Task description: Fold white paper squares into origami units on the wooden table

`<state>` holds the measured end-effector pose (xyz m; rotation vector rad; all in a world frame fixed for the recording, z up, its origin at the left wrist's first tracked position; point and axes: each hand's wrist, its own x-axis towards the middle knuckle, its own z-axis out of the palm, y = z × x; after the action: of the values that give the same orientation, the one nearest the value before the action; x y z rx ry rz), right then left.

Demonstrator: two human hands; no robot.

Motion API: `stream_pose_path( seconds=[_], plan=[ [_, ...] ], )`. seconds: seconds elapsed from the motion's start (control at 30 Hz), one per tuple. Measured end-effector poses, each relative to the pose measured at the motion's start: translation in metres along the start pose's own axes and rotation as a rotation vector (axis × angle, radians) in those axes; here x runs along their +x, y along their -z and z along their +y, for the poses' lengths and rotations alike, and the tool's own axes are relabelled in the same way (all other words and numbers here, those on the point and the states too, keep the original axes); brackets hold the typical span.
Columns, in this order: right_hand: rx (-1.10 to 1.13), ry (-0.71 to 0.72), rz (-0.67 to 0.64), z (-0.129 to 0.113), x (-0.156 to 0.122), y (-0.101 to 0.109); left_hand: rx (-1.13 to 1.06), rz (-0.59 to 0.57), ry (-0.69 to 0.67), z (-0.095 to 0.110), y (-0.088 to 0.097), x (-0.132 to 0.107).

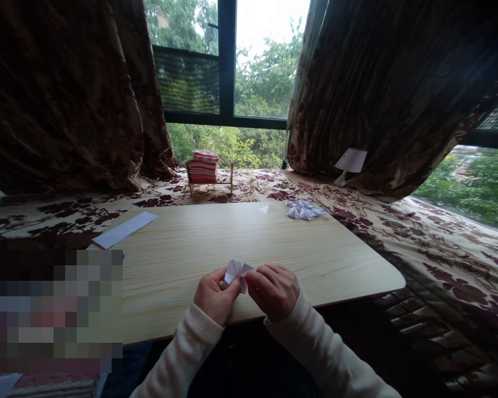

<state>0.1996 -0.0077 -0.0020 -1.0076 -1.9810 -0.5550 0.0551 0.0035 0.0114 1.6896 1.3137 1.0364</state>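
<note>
A small piece of folded white paper (236,269) is held up between my two hands, just over the near edge of the table. My left hand (216,296) pinches its left and lower side, with the thumb across the front. On the right side, the fingers of my right hand (275,288) are closed on the paper's edge. Several folded white paper pieces (305,210) lie grouped at the table's far right. One small white triangle of paper (264,209) sits a little left of them. A long white paper strip (126,230) rests at the far left corner.
The light wood-grain table (182,265) has rounded corners and stands against a floral-covered ledge (257,185). On the ledge are a small rack (211,183) with folded pink striped cloths (203,167) and a small white lamp (351,160). The lower left is pixelated.
</note>
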Motion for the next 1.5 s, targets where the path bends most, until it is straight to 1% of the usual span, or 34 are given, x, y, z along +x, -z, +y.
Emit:
stream_pose_path(
  seconds=[0.13,0.23,0.43,0.53,0.63,0.73,0.8,0.9,1.0,1.23,1.33,1.5],
  plan=[
    [-0.012,0.002,0.008,0.000,0.000,0.000,0.058,-0.017,-0.031,0.001,0.001,-0.001],
    [-0.015,0.014,0.000,0.001,0.001,0.001,0.071,-0.032,-0.030,0.001,0.002,-0.001],
    [-0.028,0.067,-0.004,0.001,0.005,0.004,-0.010,-0.038,0.006,-0.002,0.005,0.001],
    [-0.037,0.076,-0.003,-0.001,0.005,0.003,-0.049,-0.021,0.012,-0.002,0.004,0.001],
    [-0.032,0.040,-0.013,-0.001,0.004,0.001,-0.043,0.011,-0.007,-0.001,0.002,0.000],
    [0.003,-0.045,-0.015,-0.001,0.004,0.001,-0.028,0.040,-0.041,-0.001,0.000,-0.001],
    [0.024,-0.086,-0.023,-0.001,0.005,0.001,-0.015,0.033,-0.060,0.000,0.000,-0.001],
    [0.034,-0.094,-0.039,-0.001,0.006,0.002,0.000,0.019,-0.068,0.003,0.000,-0.002],
    [0.021,-0.069,-0.039,0.000,0.006,0.002,-0.016,0.006,-0.064,0.005,0.001,-0.002],
    [-0.035,0.081,-0.013,-0.001,0.010,0.008,-0.050,0.012,-0.005,0.005,0.001,-0.001],
    [-0.049,0.107,-0.022,-0.002,0.012,0.010,-0.082,0.013,0.018,0.006,0.002,0.000],
    [-0.037,0.123,-0.061,0.000,0.012,0.011,-0.153,-0.030,0.046,0.005,0.004,0.000]
  ],
)
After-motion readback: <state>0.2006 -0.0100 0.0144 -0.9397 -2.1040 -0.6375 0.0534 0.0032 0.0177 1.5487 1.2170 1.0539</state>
